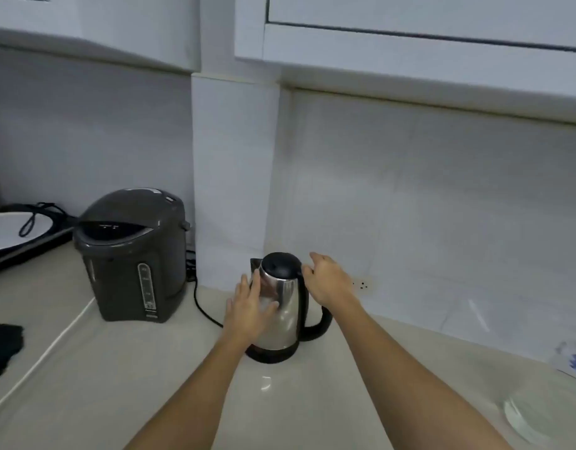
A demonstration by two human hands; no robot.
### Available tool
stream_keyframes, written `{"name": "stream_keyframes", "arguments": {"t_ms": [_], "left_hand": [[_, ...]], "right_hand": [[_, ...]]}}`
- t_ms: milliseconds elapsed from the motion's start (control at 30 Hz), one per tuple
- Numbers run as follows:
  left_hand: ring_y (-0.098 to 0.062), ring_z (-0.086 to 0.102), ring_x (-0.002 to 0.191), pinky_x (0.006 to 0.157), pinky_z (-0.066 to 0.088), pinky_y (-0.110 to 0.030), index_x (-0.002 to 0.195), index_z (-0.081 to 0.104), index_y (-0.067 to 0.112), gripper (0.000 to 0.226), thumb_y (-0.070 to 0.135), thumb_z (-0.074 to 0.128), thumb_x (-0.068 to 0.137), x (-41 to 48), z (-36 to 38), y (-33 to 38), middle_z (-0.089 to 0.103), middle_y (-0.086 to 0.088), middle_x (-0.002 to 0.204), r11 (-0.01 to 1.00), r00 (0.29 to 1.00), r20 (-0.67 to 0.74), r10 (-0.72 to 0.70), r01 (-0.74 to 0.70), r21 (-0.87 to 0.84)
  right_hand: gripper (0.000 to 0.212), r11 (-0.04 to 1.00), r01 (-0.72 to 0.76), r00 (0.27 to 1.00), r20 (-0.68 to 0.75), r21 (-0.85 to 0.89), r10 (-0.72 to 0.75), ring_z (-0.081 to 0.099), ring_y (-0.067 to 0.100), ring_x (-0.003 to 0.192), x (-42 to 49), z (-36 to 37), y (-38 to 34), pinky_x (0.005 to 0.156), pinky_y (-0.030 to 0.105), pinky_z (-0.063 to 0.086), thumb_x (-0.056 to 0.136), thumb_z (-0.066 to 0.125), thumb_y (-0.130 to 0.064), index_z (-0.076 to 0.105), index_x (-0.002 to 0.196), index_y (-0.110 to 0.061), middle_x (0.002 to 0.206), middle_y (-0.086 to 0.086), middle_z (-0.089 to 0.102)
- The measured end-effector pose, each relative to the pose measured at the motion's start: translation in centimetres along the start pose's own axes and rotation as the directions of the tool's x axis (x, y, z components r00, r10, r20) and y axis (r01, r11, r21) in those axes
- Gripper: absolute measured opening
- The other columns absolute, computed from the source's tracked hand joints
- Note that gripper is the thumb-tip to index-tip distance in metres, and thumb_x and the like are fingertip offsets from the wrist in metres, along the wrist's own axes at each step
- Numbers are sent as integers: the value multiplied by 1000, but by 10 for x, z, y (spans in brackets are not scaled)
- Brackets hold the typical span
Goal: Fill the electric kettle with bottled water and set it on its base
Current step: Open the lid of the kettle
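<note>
The electric kettle (285, 306), polished steel with a black lid and black handle, stands upright on its black base (271, 356) on the pale counter, close to the wall. My left hand (247, 306) lies flat against the kettle's left side, fingers spread on the steel. My right hand (329, 280) is at the top of the handle beside the lid, with loosely curled fingertips touching it and nothing enclosed. A clear plastic item with a blue label (574, 362), blurred, sits at the far right edge; I cannot tell whether it is the water bottle.
A dark grey hot-water dispenser (134, 254) stands left of the kettle, with a black cord (204, 308) running along the counter between them. A white plate (11, 230) is at the far left, a black cloth (2, 347) below it, and a clear glass dish (536, 417) at the lower right.
</note>
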State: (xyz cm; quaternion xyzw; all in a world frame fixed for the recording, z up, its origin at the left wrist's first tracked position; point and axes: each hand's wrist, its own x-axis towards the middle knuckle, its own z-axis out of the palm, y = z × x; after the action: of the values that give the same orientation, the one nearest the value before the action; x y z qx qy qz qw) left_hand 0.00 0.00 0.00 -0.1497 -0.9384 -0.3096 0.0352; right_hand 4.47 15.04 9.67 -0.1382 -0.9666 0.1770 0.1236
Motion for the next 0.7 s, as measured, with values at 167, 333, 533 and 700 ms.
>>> {"name": "stream_keyframes", "arguments": {"t_ms": [167,333,533,700], "left_hand": [[-16,7,151,118,19,-40,155,-7,19,95,56,51,90,8,22,-9,-2,0,164,988,997,-29,76,-79,-133],[-12,3,151,120,22,-39,154,-8,20,92,57,48,91,9,35,-16,-4,2,164,989,990,-98,97,-108,-105],[-13,4,151,120,22,-42,152,-14,23,90,59,43,92,8,35,-21,-5,3,164,992,990,-89,113,-117,-41],[-13,-1,151,121,18,-41,143,-26,26,89,62,38,92,8,35,-23,-9,3,164,992,989,-74,124,-125,-13]], "right_hand": [[51,992,-126,991,55,19,125,51,34,121,30,23,-29,98,43,42,96,35,-45,46,134,-13,133,14,56],[56,976,-214,976,17,-51,215,59,34,102,42,40,-45,91,46,48,90,35,-60,56,117,-15,108,14,66],[51,961,-259,963,-101,-93,250,61,30,87,45,49,-46,80,40,52,85,44,-60,62,102,-16,89,9,67],[44,962,-262,958,-139,-80,250,57,27,77,49,55,-45,66,31,45,82,46,-55,63,95,-15,80,8,65]]}}
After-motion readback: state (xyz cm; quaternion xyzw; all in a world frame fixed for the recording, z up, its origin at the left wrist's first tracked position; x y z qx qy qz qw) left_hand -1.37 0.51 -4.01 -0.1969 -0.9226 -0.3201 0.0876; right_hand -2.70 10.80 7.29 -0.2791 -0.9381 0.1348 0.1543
